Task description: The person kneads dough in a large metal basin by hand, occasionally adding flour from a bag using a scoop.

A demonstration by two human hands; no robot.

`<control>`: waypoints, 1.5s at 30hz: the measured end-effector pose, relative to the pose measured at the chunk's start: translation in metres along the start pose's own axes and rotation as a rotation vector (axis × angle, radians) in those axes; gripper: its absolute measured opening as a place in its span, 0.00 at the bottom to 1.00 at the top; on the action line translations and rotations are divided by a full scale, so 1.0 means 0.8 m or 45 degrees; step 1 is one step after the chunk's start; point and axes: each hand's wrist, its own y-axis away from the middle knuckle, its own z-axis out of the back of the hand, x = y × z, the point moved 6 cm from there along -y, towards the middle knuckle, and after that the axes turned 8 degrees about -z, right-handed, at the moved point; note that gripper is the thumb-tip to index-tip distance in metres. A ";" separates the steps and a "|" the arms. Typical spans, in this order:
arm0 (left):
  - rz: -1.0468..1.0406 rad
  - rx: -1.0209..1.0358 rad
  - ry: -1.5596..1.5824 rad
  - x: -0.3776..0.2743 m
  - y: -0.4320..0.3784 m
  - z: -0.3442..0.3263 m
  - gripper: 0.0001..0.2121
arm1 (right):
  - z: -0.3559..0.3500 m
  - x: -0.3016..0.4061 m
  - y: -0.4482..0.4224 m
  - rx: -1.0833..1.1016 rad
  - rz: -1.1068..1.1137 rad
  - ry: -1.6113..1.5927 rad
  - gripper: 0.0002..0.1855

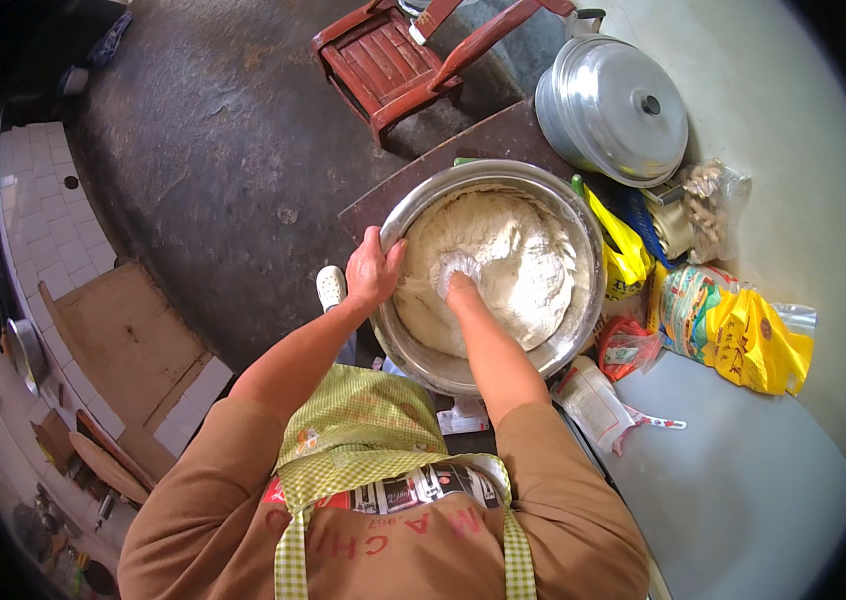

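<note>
A large stainless steel basin [589, 262] sits in front of me, holding a pale mass of flour dough [498, 225]. Its surface looks lumpy and dry at the far side, smoother towards me. My left hand [374, 270] grips the basin's left rim, thumb over the inner edge. Pushed down into the middle of the dough is my right hand [459, 276], which seems to wear a thin transparent plastic covering. Its fingers are sunk out of sight, so their pose is hidden.
The basin rests by a dark brown tabletop [423, 169]. A lidded aluminium pot [610, 112], a yellow plastic bag [622, 244], a bag of ginger [708, 202] and a yellow printed package [745, 337] stand at right. Beyond is a red wooden chair [393, 64]; a tiled counter [55, 202] lies left.
</note>
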 end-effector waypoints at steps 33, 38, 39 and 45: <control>0.017 -0.009 -0.037 -0.004 -0.006 -0.004 0.16 | -0.089 -0.089 -0.055 -0.105 -0.108 -0.717 0.13; 0.011 -0.037 -0.037 -0.001 -0.013 -0.002 0.16 | -0.015 -0.158 0.053 -0.658 0.179 -0.750 0.13; 0.002 -0.020 -0.024 -0.006 -0.012 -0.007 0.16 | -0.030 -0.194 0.055 -0.795 0.087 -1.061 0.11; -0.006 -0.036 -0.018 -0.002 -0.007 -0.004 0.15 | -0.085 -0.215 -0.051 -0.166 -0.220 0.137 0.16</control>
